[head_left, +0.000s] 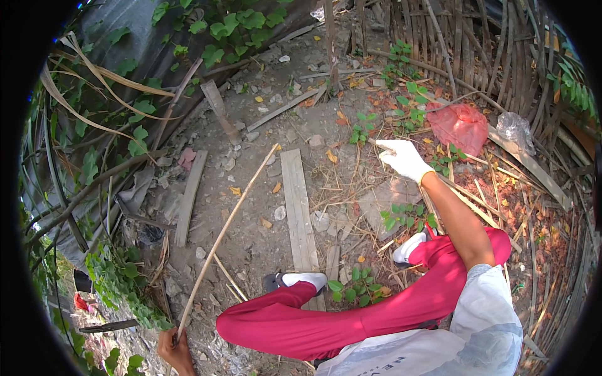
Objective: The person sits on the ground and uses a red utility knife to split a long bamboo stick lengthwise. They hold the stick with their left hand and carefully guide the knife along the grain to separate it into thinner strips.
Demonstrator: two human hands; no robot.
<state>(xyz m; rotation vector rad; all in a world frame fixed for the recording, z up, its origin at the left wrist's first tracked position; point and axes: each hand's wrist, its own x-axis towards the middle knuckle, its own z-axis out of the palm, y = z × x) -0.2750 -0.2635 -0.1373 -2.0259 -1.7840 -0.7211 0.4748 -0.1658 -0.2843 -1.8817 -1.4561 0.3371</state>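
My left hand (175, 352), bare, is closed round the lower end of a long thin pale stick (232, 216). The stick slants up and right over the dirt, its far tip left of a grey plank (298, 207). Out to the right, my right hand (404, 160) wears a white glove, its fingers drawn together and pointing left. A small brownish tip shows at these fingertips; the rest of what they hold is hidden. Thin dry sticks (473, 210) lie beneath and beyond my right forearm.
A red plastic bag (459, 127) and a clear plastic bag (515, 131) lie by a wooden stake fence (483, 47). More boards (191, 197) rest on the stony ground. Leafy vines (238, 28) hang over a dark sheet at left. My bent legs (351, 313) span the near side.
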